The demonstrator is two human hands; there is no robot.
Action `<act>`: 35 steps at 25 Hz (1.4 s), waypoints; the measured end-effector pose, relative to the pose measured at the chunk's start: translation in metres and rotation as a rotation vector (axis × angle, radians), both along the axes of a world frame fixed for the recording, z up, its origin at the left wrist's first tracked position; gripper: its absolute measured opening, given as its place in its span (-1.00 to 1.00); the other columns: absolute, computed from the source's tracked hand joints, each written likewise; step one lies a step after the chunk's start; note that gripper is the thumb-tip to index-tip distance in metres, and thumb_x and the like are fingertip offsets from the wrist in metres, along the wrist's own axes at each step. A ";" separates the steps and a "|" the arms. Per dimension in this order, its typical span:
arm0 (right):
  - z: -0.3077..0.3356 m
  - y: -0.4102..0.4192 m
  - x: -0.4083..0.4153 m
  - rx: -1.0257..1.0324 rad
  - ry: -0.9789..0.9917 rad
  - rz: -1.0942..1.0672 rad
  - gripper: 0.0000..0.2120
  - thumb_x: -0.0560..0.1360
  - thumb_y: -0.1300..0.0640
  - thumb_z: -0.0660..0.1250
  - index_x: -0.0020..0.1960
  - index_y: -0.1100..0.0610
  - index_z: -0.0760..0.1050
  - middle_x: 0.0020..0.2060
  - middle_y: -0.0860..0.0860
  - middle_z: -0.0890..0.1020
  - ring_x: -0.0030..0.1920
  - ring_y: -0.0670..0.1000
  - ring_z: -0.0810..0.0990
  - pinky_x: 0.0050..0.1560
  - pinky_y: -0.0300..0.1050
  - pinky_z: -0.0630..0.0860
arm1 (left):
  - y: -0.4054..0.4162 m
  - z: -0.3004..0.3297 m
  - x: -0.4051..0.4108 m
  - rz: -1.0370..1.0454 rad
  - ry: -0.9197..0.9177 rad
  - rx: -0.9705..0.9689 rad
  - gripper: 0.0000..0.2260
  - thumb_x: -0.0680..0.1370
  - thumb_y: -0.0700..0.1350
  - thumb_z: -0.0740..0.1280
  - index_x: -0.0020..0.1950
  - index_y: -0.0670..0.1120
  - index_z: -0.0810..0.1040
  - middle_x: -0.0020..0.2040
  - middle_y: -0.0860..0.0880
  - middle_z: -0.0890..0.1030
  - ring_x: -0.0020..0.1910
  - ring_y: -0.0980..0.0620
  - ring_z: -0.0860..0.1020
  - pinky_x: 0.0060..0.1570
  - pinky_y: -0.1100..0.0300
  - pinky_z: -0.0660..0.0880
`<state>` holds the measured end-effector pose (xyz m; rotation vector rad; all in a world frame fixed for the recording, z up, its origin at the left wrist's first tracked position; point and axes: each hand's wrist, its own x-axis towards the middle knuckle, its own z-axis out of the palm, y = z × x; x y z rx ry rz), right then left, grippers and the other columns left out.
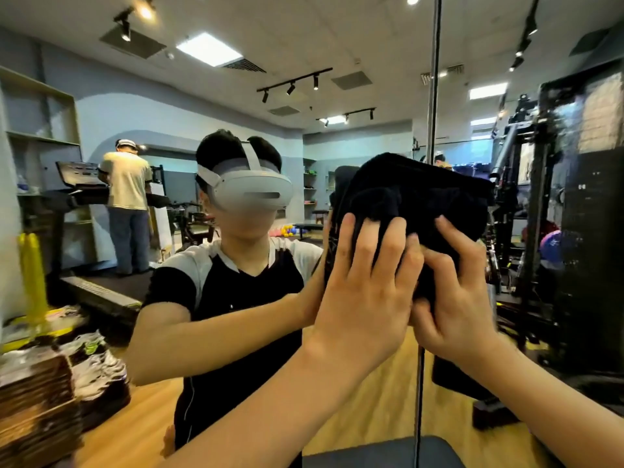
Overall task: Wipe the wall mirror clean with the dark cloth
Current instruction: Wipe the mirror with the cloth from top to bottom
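Both hands press dark cloth [415, 194] — black, bunched, thick-folded — against mirror [169, 106].

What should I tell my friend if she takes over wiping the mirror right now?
Left hand: flat, fingers straight, pressing the dark cloth against the wall mirror.
Right hand: fingers also on the cloth, beside the left hand; whether it grips is hard to tell.
The cloth is bunched, sitting over the vertical seam between mirror panels.
Done: how much is already wiped cannot be told.
Left: keep wiping across both panels.
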<state>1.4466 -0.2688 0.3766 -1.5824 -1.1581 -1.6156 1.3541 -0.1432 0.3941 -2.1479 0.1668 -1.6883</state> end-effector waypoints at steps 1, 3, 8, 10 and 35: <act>-0.008 0.001 -0.002 -0.006 0.007 -0.004 -0.55 0.44 0.09 0.20 0.31 0.16 0.41 0.43 0.22 0.30 0.35 0.28 0.38 0.40 0.19 0.32 | 0.004 -0.009 -0.002 0.005 0.011 0.007 -0.56 0.61 -0.04 0.23 0.44 -0.20 0.41 0.41 -0.21 0.25 0.41 -0.26 0.23 0.56 -0.26 -0.02; -0.015 0.006 -0.010 0.002 0.012 -0.019 -0.55 0.43 0.10 0.20 0.30 0.18 0.40 0.41 0.24 0.30 0.29 0.27 0.39 0.41 0.00 0.22 | 0.010 -0.018 -0.007 0.001 0.028 0.013 -0.56 0.60 -0.03 0.25 0.43 -0.19 0.40 0.41 -0.18 0.25 0.42 -0.24 0.23 0.57 -0.23 -0.01; -0.021 0.052 -0.050 0.017 0.017 -0.030 -0.51 0.45 0.08 0.16 0.33 0.24 0.37 0.43 0.32 0.25 0.28 0.33 0.36 0.29 0.21 0.26 | 0.052 -0.014 -0.050 0.041 0.054 0.028 -0.58 0.63 0.00 0.18 0.44 -0.15 0.38 0.43 -0.15 0.21 0.43 -0.18 0.22 0.56 -0.20 0.06; -0.024 0.076 -0.072 -0.005 0.045 -0.003 -0.48 0.46 0.06 0.15 0.37 0.25 0.34 0.47 0.33 0.21 0.35 0.36 0.34 0.29 0.26 0.26 | 0.077 -0.014 -0.072 0.043 0.050 0.017 -0.58 0.63 0.00 0.17 0.44 -0.14 0.41 0.42 -0.13 0.22 0.43 -0.17 0.23 0.56 -0.19 0.07; 0.010 0.425 -0.363 -0.193 0.040 0.085 -0.39 0.56 -0.12 0.19 0.54 0.13 0.30 0.59 0.24 0.04 0.55 0.47 0.06 0.48 0.56 -0.07 | 0.415 0.022 -0.384 0.320 -0.052 0.036 -0.56 0.48 -0.14 0.41 0.30 -0.14 0.35 0.34 -0.18 0.29 0.32 -0.28 0.28 0.40 -0.36 0.25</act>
